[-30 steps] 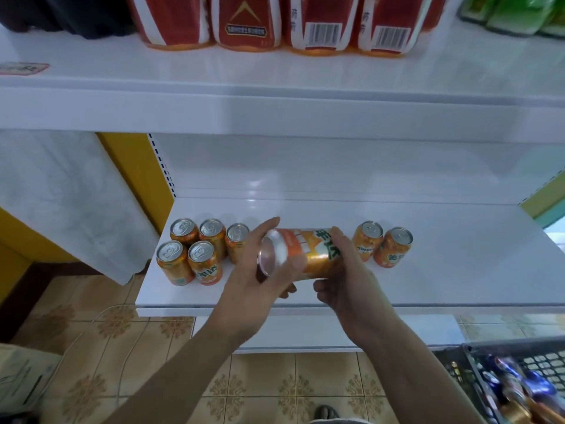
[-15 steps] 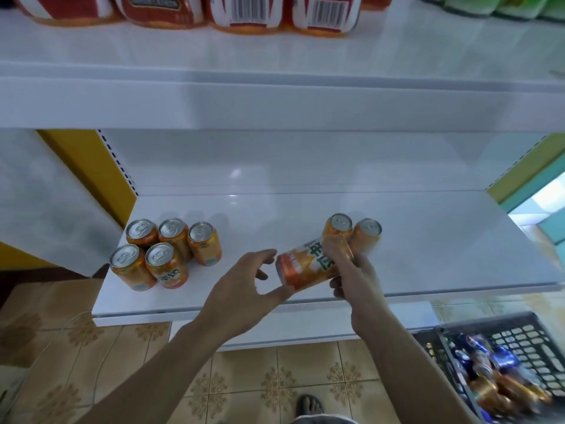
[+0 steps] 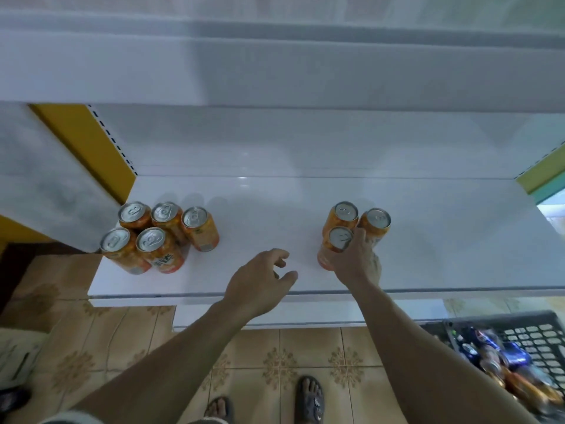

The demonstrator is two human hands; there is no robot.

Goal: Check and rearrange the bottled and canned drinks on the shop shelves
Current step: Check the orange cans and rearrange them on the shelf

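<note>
We are standing an orange can point(image 3: 338, 239) on the shelf point(image 3: 458, 255); our right hand point(image 3: 356, 261) is gripping it, touching two other cans point(image 3: 345, 213) at twelve o'clock; our left hand point(image 3: 260, 286) is hanging loose, holding nothing; next, we think, comes letting go gently.

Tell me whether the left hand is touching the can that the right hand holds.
Apart. The head view shows a strip of bare white shelf between the left hand and the can, which only the right hand grips.
</note>
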